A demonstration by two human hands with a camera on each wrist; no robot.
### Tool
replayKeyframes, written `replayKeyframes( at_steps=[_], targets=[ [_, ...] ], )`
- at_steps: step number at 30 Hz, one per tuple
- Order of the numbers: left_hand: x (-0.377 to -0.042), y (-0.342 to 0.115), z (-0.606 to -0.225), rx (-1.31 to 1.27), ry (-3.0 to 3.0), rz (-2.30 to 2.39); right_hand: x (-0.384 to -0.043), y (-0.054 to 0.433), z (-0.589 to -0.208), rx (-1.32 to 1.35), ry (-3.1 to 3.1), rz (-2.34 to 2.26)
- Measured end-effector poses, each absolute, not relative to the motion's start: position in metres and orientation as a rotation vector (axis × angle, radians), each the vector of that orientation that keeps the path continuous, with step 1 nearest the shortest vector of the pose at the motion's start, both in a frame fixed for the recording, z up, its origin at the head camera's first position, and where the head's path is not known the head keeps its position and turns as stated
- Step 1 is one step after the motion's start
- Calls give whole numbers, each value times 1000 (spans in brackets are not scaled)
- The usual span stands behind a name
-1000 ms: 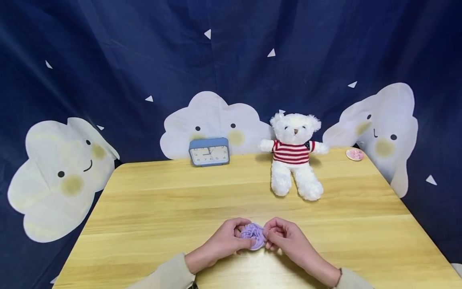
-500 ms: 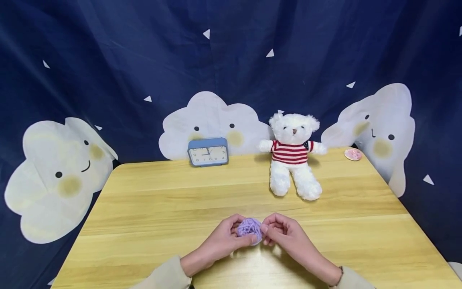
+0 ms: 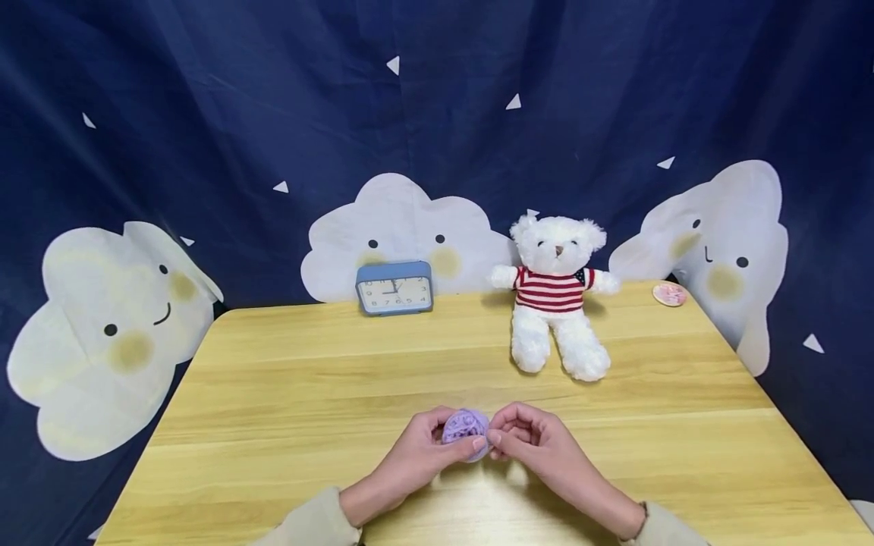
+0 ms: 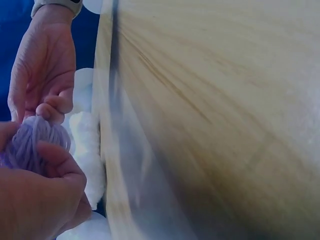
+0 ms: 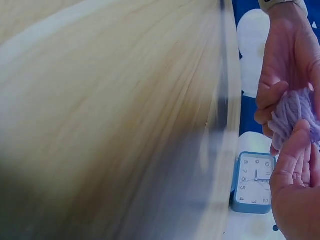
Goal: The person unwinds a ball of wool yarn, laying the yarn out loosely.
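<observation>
A small ball of purple yarn (image 3: 463, 426) is up between both hands, over the front part of the table. The left hand (image 3: 422, 455) grips it from the left, its thumb lying across the near side. At the ball's right edge, the right hand (image 3: 542, 451) pinches the yarn between thumb and index finger, the other fingers curled in. Wound strands of the yarn (image 4: 32, 142) show in the left wrist view, partly covered by fingers. In the right wrist view the yarn (image 5: 292, 117) bulges out between the two hands.
Along the back of the wooden table (image 3: 307, 379) stand a blue alarm clock (image 3: 394, 288) and a white teddy bear (image 3: 560, 296) in a striped shirt. A round pink disc (image 3: 670, 293) lies at the back right corner. A dark blue curtain with clouds hangs behind.
Both hands have shifted slightly left and up in the view with the yarn ball. The ball has turned in the left hand, and the right hand stays pinching at its right edge.
</observation>
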State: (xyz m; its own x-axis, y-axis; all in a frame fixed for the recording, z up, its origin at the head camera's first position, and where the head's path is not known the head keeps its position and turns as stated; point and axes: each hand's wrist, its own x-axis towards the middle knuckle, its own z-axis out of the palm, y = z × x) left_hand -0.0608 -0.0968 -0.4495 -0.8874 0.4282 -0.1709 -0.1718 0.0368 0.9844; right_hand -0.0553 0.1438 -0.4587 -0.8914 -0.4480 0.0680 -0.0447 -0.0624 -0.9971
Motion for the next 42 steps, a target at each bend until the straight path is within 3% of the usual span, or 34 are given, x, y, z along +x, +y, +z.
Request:
replayKeyframes(
  at_steps=[15,42],
  targets=[
    [-62,-98,-447,228,1975,1913,-57,142,-454,-583,1960,-2019],
    [-72,-117,-455,244,1558,2139,-62,162,-445,-544,2138,-1975]
  ],
)
